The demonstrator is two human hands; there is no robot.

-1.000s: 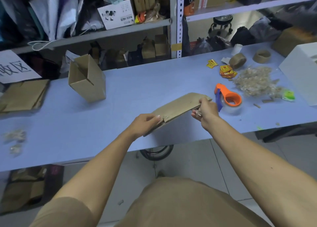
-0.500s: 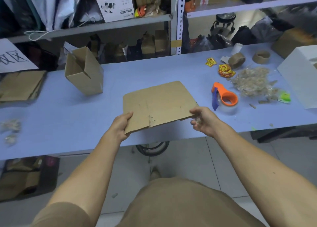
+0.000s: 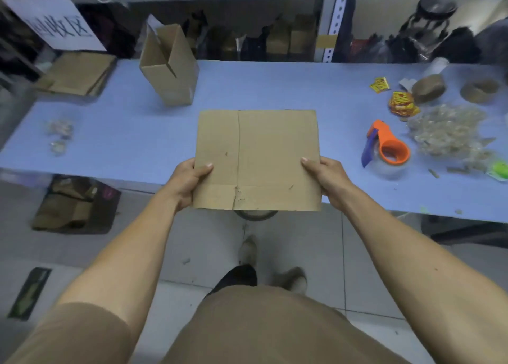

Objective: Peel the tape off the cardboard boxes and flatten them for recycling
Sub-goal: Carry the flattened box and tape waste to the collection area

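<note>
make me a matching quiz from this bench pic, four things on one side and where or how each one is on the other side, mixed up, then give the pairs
Things:
1. flattened box
2. open box
3. tape dispenser
4. stack of flat cardboard

Place or state:
A. far left of the table, under the white sign
B. held at both side edges by the left hand and right hand
C. standing on the table with its flaps up
D. lying on the table to the right of the hands, with an orange handle

Pairs: 1-B, 2-C, 3-D, 4-A
</note>
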